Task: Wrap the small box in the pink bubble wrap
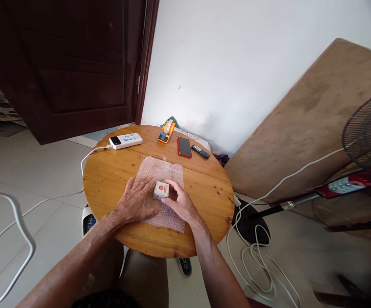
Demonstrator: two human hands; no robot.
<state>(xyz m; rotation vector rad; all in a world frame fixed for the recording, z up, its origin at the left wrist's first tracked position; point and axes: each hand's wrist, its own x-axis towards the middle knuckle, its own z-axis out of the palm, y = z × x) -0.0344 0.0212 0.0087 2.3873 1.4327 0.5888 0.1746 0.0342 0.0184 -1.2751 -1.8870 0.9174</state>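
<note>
A small box point(161, 189) with a red mark on top sits on a sheet of bubble wrap point(162, 171) spread on the round wooden table point(114, 171). My right hand point(179, 202) wraps its fingers round the box from the right. My left hand point(137, 201) lies flat on the bubble wrap with its fingers spread, its fingertips touching the box's left side.
At the table's far side lie a white power bank point(126, 140) with a cable, an orange tape dispenser point(166, 131), a red phone point(184, 146) and a dark remote point(200, 151). A large board point(301, 119) leans on the wall. A fan point(369, 128) and white cables point(259, 261) are at the right.
</note>
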